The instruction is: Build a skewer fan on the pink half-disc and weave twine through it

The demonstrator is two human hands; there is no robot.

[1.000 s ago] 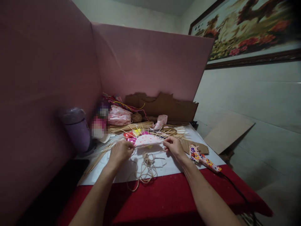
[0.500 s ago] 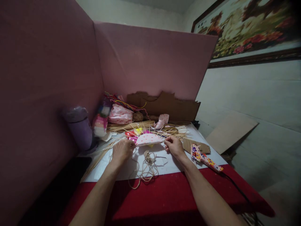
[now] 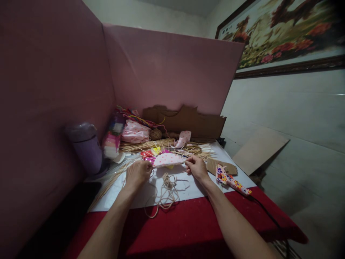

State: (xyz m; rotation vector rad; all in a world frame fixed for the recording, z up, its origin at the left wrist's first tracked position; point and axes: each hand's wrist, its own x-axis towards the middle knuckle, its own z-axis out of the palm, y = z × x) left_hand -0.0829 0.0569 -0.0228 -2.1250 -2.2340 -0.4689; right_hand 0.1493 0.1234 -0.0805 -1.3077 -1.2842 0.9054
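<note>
A half-round piece (image 3: 168, 159) covered in white cloth with pink dots is held up between my hands, its straight edge toward me. Thin wooden sticks fan out from its curved side. My left hand (image 3: 138, 173) is closed at its left corner and my right hand (image 3: 197, 167) pinches its right corner. A strand of twine seems to run along the straight edge, though the fingers hide its ends. Below the piece, a loose tangle of twine (image 3: 167, 190) lies on the white sheet (image 3: 192, 190) and red cloth (image 3: 172, 225).
A flower-patterned glue gun (image 3: 233, 181) lies at right near a cardboard scrap (image 3: 231, 168), its cord trailing off the table. Behind are bundled sticks (image 3: 132, 146), a twine ball (image 3: 155, 135), dotted cloth (image 3: 135, 132) and torn cardboard (image 3: 185, 122). A purple bottle (image 3: 87, 151) stands left.
The view has shifted slightly, so everything sits a little further left. Both hands keep their hold on the half-round piece, with hardly any other movement.
</note>
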